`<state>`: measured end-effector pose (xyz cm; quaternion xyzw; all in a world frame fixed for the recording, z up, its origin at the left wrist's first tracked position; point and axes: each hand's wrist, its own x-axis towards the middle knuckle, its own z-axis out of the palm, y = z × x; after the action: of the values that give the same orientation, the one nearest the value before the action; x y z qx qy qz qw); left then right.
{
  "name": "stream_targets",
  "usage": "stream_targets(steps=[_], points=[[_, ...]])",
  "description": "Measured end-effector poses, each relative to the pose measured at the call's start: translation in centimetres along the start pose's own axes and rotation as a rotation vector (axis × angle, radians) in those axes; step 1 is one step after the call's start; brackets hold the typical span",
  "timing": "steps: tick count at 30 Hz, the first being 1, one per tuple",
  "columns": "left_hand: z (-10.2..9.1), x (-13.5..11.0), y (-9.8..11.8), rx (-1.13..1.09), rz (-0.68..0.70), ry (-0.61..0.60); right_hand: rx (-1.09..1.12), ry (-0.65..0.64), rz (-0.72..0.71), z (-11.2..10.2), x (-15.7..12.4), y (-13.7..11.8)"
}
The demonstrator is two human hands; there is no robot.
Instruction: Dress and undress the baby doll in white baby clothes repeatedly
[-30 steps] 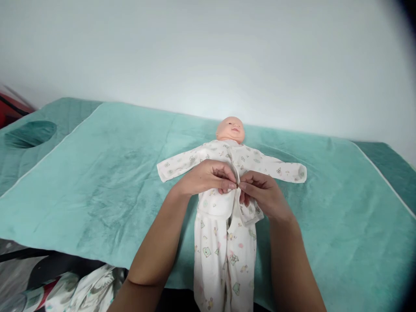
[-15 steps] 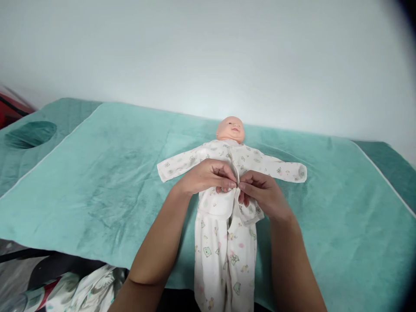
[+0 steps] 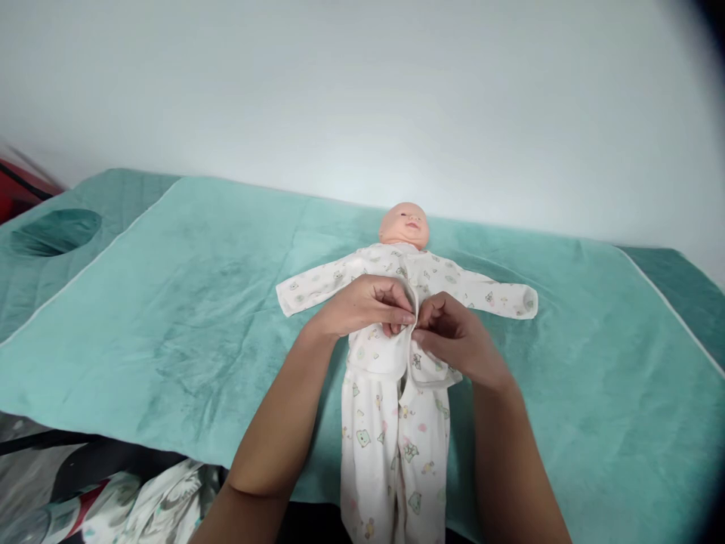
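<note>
A baby doll [image 3: 405, 224] lies on its back, its head toward the wall. It wears a white printed baby jacket [image 3: 377, 353] with sleeves spread wide and matching trousers [image 3: 368, 453]. At the chest, my left hand [image 3: 377, 306] pinches the jacket's front edge between thumb and fingertips. Right beside it, my right hand [image 3: 456, 332] has its fingers curled at the other front edge, thumb against the cloth. Whatever fastening lies between the fingertips is too small to make out. Below the hands the jacket's lower front hangs apart.
A green cover [image 3: 186, 340] spreads over the bed, which has a face hole [image 3: 57, 233] at its left end. Behind it rises a pale wall [image 3: 362, 98]. At lower left are a crumpled cloth [image 3: 170, 502] and a clear bottle [image 3: 42, 525].
My right hand's thumb has dropped a little and its fingers have shifted at the jacket edge. My left hand keeps its pinch. The view has moved slightly.
</note>
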<state>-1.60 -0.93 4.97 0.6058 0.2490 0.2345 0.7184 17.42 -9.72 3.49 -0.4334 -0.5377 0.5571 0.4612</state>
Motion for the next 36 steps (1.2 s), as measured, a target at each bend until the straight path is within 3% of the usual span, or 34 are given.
stream_targets(steps=[7,11,15,24,36], points=[[-0.1,-0.1,0.1,0.054,-0.002,-0.01,-0.245,0.208,-0.064,1.8,-0.1,0.6],[-0.1,0.0,0.1,0.105,0.039,-0.021,-0.498,0.333,-0.221,2.3,0.1,1.2],[-0.2,-0.1,0.1,0.142,0.046,-0.036,-0.643,0.377,-0.321,2.3,0.3,1.4],[-0.1,-0.3,-0.1,0.214,0.031,-0.027,-0.435,0.245,-0.256,1.1,0.3,0.8],[0.3,0.1,-0.5,0.029,0.091,0.027,-0.338,0.145,-0.181,-0.5,0.8,1.5]])
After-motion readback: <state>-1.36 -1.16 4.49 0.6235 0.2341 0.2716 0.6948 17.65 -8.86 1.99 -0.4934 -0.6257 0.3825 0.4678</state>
